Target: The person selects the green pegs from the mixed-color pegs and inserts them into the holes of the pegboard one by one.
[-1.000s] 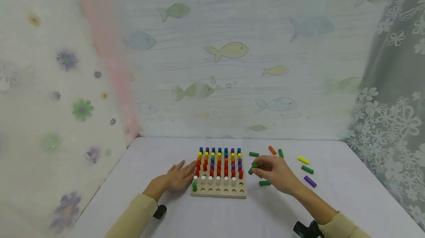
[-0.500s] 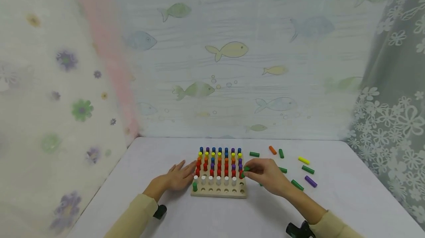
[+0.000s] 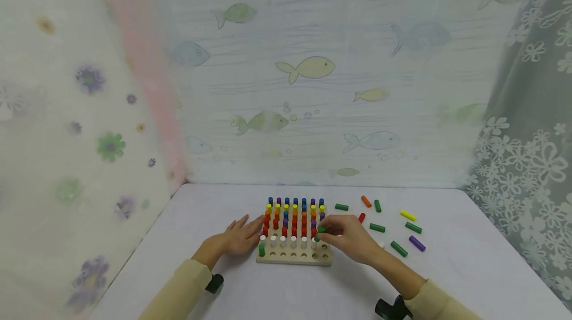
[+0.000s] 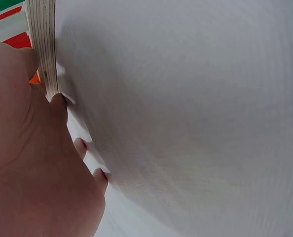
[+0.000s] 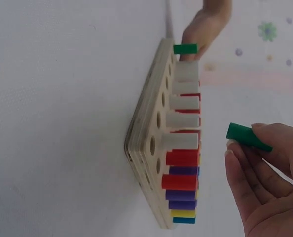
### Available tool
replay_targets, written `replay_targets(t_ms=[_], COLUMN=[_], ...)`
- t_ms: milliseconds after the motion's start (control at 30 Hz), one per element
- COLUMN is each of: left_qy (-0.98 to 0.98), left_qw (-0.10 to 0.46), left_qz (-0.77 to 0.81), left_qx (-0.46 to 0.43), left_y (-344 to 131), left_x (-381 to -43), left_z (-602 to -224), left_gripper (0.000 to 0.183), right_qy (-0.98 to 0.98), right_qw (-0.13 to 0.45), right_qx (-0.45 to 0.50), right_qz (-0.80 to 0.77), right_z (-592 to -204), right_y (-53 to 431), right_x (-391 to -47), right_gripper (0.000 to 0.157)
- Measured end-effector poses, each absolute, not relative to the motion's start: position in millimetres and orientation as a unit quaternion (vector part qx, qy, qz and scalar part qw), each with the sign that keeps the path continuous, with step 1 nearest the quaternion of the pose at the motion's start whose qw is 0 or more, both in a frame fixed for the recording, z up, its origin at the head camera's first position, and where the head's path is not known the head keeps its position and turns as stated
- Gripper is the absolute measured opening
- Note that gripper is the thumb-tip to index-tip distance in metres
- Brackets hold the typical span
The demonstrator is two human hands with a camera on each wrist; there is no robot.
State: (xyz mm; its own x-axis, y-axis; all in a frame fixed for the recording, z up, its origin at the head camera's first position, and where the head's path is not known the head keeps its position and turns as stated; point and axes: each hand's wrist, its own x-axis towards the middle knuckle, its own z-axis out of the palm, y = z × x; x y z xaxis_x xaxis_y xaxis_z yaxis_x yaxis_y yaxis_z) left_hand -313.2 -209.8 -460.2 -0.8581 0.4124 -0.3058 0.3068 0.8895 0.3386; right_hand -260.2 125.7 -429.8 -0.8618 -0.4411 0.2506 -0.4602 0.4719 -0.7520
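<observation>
A wooden pegboard (image 3: 295,261) holds rows of coloured pegs: blue and purple at the back, then yellow, orange, red and white. One green peg (image 3: 261,250) stands in the near left corner hole. My right hand (image 3: 350,238) pinches another green peg (image 5: 242,134) between thumb and fingers, above the near right part of the board. In the right wrist view that peg is apart from the board. My left hand (image 3: 241,236) lies flat on the table with fingers spread, touching the board's left edge, as the left wrist view also shows its hand (image 4: 43,153) against the layered wood.
Loose pegs lie to the right on the white tabletop: several green ones such as this green peg (image 3: 399,248), a yellow peg (image 3: 408,215), a purple peg (image 3: 417,243), an orange peg (image 3: 366,201) and a red peg (image 3: 361,218). A white peg is partly hidden by my right wrist.
My right hand has moved left with the green peg, from beside the board to above its near right part. My left hand has stayed in place.
</observation>
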Motion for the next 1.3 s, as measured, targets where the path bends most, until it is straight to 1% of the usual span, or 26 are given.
replay_targets(t_ms=[133,400,567,833,1067,1300], left_qy=[0.953,0.954,0.954,0.955,0.953,0.953], left_qw=[0.187,0.186,0.187,0.186,0.189,0.190], left_qz=[0.142,0.135,0.139,0.140,0.138,0.136], left_qx=[0.191,0.193,0.187,0.185,0.191,0.191], left_y=[-209.9,-209.7,-210.5,-211.8,-212.0,-211.0], left_x=[-312.1,-314.7,-315.7,-315.3,-315.2,-315.5], left_z=[-460.8,-462.8,-464.3,-465.2,-463.7,-463.5], left_gripper=[0.061,0.061,0.062,0.062,0.062,0.062], right_qy=[-0.857,-0.849,-0.838,-0.839,-0.830,-0.836], right_qw=[0.002,-0.010,-0.012,-0.021,-0.023,-0.024], right_qx=[0.265,0.280,0.292,0.288,0.298,0.301], right_qz=[0.442,0.448,0.460,0.462,0.471,0.459], right_z=[-431.7,-434.2,-435.7,-436.9,-439.6,-444.7], right_y=[121.2,113.3,106.7,97.1,90.5,83.2], right_x=[-260.0,-259.7,-260.8,-260.2,-260.9,-263.5], right_gripper=[0.012,0.016,0.016,0.018,0.014,0.019])
